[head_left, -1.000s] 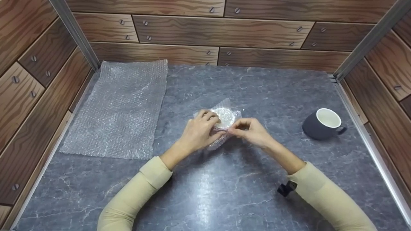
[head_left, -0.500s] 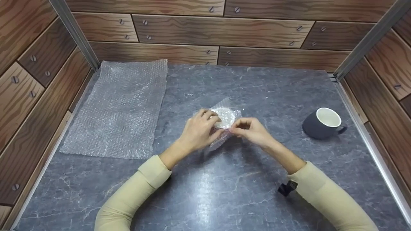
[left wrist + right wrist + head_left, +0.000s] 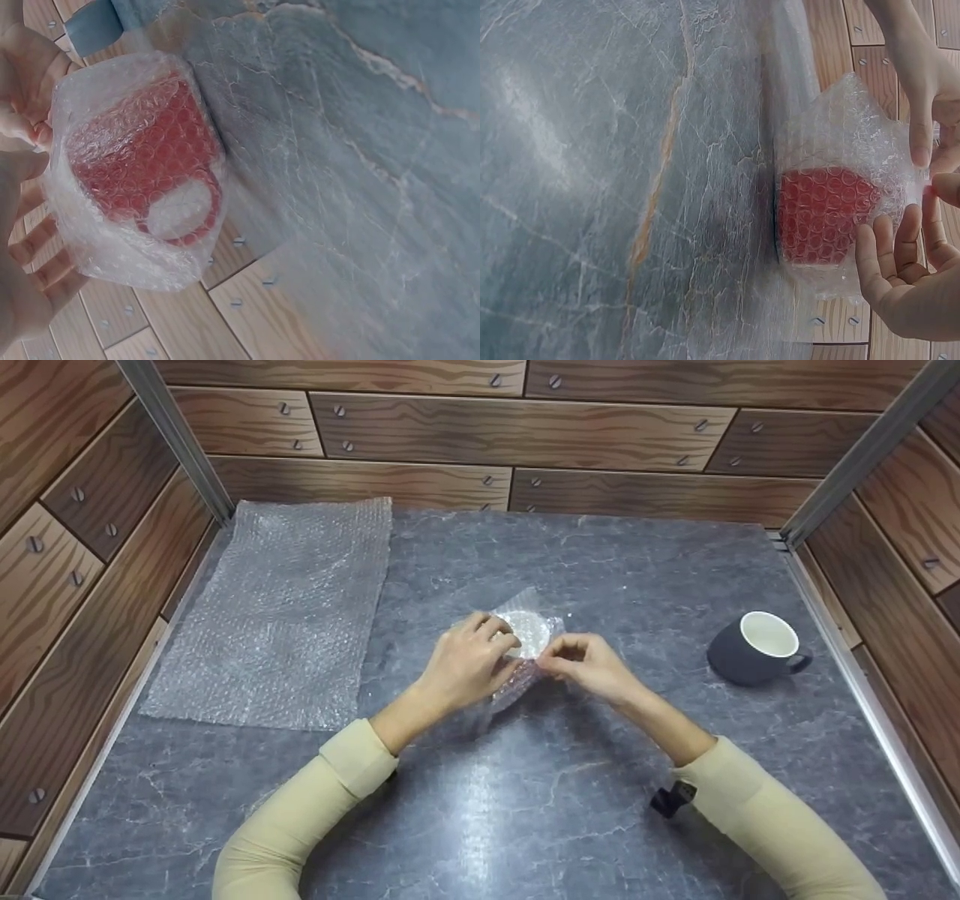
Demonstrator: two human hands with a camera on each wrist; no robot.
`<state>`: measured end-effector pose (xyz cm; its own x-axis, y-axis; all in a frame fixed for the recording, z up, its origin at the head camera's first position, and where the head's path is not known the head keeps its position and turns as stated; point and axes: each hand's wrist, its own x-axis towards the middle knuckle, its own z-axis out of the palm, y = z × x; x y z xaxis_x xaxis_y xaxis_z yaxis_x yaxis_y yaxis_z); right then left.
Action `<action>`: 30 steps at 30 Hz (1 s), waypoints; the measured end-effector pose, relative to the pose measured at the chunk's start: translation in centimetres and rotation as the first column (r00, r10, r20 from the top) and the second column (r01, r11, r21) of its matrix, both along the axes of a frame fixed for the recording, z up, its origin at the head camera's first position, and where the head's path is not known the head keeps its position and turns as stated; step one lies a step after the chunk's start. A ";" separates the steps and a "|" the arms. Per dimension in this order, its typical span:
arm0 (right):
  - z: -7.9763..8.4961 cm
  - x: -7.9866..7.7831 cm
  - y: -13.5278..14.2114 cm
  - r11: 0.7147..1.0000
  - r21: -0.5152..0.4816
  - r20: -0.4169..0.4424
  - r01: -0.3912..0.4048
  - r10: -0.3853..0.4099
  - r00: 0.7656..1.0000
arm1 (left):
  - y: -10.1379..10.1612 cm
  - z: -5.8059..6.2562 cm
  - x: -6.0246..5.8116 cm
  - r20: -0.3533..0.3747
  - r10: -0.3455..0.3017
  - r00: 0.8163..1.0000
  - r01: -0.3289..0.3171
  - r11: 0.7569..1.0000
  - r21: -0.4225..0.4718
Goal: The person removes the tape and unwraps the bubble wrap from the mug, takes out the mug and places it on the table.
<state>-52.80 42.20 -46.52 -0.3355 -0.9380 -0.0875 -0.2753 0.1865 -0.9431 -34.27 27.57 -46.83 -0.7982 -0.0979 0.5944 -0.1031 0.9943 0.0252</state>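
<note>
Looking at where it all meets, I'd say the edge of the bubble wrap (image 3: 847,105) is what counts. The wrapped mug (image 3: 534,631) sits mid-tabletop (image 3: 480,802), right between both hands, and that edge is on its near side. The left hand (image 3: 469,656) comes at it from the left, fingers bent over the top and left side, thumb by the near fold, so it's basically holding the bundle. The right hand (image 3: 589,664) is just right of it, thumb and index pinching the edge, other fingers loosely bent and apart. Both touch, so neither's really nearer. No obvious long axis to the mug, but its handle (image 3: 216,199) shows through on the left side, and a loose corner of wrap points far. Can't tell if it's rim up. Forearms angle in from near left and near right, making a rough V.
</note>
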 end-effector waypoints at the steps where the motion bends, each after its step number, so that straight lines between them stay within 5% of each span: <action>1: 0.0 0.0 0.0 1.000 -0.001 -0.001 0.001 -0.001 1.000 | 0.0 0.0 0.0 0.000 -0.003 1.000 0.003 1.000 -0.012; 10: 0.0 0.0 0.1 1.000 0.002 0.000 0.011 -0.011 1.000 | 0.1 0.1 -0.4 0.024 -0.014 1.000 0.016 0.997 -0.072; 30: 0.0 0.3 0.3 0.998 -0.045 -0.054 0.033 -0.035 0.998 | -0.5 0.5 -0.5 -0.090 -0.025 0.996 0.015 0.994 -0.110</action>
<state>-52.50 42.46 -46.55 -0.3703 -0.9285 -0.0273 -0.3207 0.1554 -0.9343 -34.77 27.08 -46.34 -0.7416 -0.0126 0.6707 -0.0851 0.9935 -0.0754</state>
